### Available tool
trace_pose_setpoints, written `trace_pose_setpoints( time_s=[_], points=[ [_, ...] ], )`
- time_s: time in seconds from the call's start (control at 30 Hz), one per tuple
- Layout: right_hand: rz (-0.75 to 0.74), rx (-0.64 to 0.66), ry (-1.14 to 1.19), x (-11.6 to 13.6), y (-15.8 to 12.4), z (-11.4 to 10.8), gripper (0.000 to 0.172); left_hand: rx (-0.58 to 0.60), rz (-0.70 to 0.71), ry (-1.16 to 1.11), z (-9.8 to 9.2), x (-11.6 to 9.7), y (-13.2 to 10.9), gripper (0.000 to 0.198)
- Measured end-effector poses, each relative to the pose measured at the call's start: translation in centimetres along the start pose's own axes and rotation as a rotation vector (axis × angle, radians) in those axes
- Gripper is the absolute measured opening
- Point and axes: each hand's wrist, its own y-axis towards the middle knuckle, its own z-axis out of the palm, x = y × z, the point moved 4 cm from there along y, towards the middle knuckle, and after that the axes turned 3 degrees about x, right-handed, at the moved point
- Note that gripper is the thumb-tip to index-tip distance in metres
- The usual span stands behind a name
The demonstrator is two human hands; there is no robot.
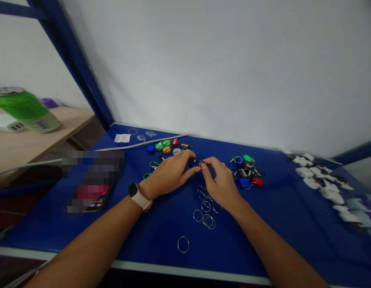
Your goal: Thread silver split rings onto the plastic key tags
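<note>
My left hand [172,170] pinches a small dark-blue badge reel [192,163] above the middle of the blue table. My right hand [221,182] meets it fingertip to fingertip, closed on the reel's near right end, where a bit of metal shows; the exact grip is hidden. Below my hands lie several loose silver split rings [206,206], with a single split ring [183,244] closer to the front edge. Beyond my left hand sit coloured badge reels [159,146] and green carabiner clips [154,164]. A pile of reels with clips and rings [244,183] rests right of my right hand.
A phone [98,202], partly blurred out, lies at the left. A white cable [140,143] crosses the table's back left, near plastic scraps [150,133]. White-wrapped pieces [331,192] line the right side. A green can [26,110] stands on a wooden table [74,116].
</note>
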Motion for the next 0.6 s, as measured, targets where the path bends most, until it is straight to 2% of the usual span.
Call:
trace_pose_setpoints(
  time_s=[0.33, 0.47, 0.6],
  points=[
    [0.128, -0.052, 0.053, -0.6, 0.0, -0.4, 0.018, 0.013, 0.011, 0.035, 0.0, 0.1, 0.1, 0.018],
    [0.136, -0.064, 0.156, -0.9, 0.2, -0.6, 0.019, 0.026, 0.025, 0.040, -0.2, -0.2, 0.1, 0.014],
    [0.149, -0.099, 0.287, -1.0, 0.2, -0.5, 0.020, 0.067, 0.062, 0.013, -0.2, -0.6, -0.1, 0.019]
  ],
)
